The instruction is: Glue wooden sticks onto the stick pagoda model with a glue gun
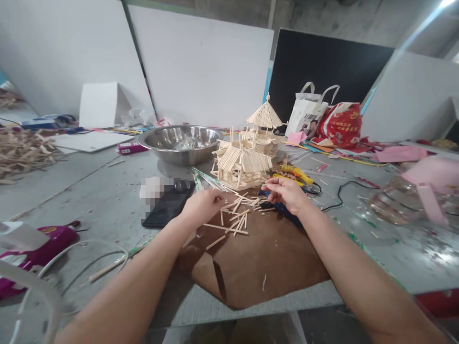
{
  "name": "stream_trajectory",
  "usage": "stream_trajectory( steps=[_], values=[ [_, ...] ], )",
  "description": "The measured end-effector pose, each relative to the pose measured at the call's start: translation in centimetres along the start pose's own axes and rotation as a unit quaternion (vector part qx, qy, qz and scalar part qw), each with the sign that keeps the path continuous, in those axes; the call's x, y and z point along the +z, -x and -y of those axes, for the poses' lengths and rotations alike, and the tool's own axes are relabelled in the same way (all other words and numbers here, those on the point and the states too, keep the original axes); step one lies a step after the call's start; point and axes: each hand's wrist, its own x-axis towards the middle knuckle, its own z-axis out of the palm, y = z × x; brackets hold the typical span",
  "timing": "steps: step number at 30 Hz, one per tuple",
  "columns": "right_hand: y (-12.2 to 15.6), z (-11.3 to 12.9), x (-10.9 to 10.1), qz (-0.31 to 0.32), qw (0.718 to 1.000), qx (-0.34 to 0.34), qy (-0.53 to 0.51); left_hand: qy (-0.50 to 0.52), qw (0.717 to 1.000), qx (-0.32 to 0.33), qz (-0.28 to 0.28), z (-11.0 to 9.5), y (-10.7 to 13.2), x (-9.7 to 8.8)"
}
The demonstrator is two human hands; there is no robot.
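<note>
Stick-built pavilion model (pixel 231 160) looks well advanced — roofs (pixel 264 114) laid, loose sticks (pixel 239 215) unattached; right hand (pixel 285 195) pinches a short stick (pixel 264 185) — left hand (pixel 202 206) curled, grip I cannot tell

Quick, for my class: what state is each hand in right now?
Left hand: fingers curled in; whether they hold anything cannot be told.
Right hand: fingers closed, apparently pinching a short stick piece.

From the brown sheet's (pixel 261 258) middle, we can pass toward 6 o'clock; stick model (pixel 251 161) blocks 12, steel bowl (pixel 190 156) 11.
</note>
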Motion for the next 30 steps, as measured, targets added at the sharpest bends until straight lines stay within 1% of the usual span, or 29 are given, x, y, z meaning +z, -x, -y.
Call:
stream_trajectory(
  steps=[3, 5, 8, 11, 13, 15, 18, 21, 23, 25, 28, 29, 30],
  values=[
    [0.0, 0.2, -0.2, 0.0, 0.999, -0.01, 0.037, -0.054, 0.998, -0.039, -0.007, 0.6, 0.1, -0.1],
    [0.0, 0.3, -0.6, -0.008, 0.99, -0.036, 0.138, -0.067, 0.997, -0.042, -0.008, 0.7, 0.0, -0.2],
    [-0.2, 0.4, -1.7, -0.025, 0.949, -0.067, 0.308, -0.076, 0.997, -0.024, -0.011, 0.3, 0.0, -0.2],
    [-0.4, 0.6, -3.1, -0.046, 0.914, -0.068, 0.397, -0.07, 0.997, 0.02, -0.02, -0.4, 0.3, 0.2],
    [-0.4, 0.9, -4.0, -0.049, 0.883, -0.059, 0.463, -0.05, 0.997, 0.056, -0.033, -1.0, 0.6, 0.5],
    [-0.2, 1.3, -4.8, -0.023, 0.85, -0.032, 0.526, -0.016, 0.995, 0.087, -0.041, -1.5, 0.9, 0.6],
    [0.4, 1.9, -5.1, 0.055, 0.809, 0.027, 0.585, 0.025, 0.992, 0.119, -0.03, -2.2, 1.3, 0.6],
    [1.2, 2.3, -4.4, 0.13, 0.768, 0.057, 0.624, 0.017, 0.989, 0.149, -0.018, -2.5, 1.5, 0.7],
    [1.5, 2.5, -3.7, 0.157, 0.748, 0.057, 0.642, 0.0, 0.987, 0.162, -0.016, -2.5, 1.5, 0.7],
    [1.7, 2.6, -3.3, 0.166, 0.739, 0.052, 0.651, -0.01, 0.985, 0.17, -0.02, -2.5, 1.5, 0.8],
    [1.7, 2.7, -3.2, 0.154, 0.731, 0.048, 0.663, -0.011, 0.984, 0.175, -0.025, -2.4, 1.4, 0.9],
    [1.7, 2.7, -3.2, 0.14, 0.734, 0.042, 0.664, -0.008, 0.984, 0.174, -0.027, -2.5, 1.5, 0.9],
    [1.7, 2.7, -3.2, 0.124, 0.744, 0.028, 0.656, -0.002, 0.985, 0.171, -0.029, -2.5, 1.5, 0.9]
  ],
)
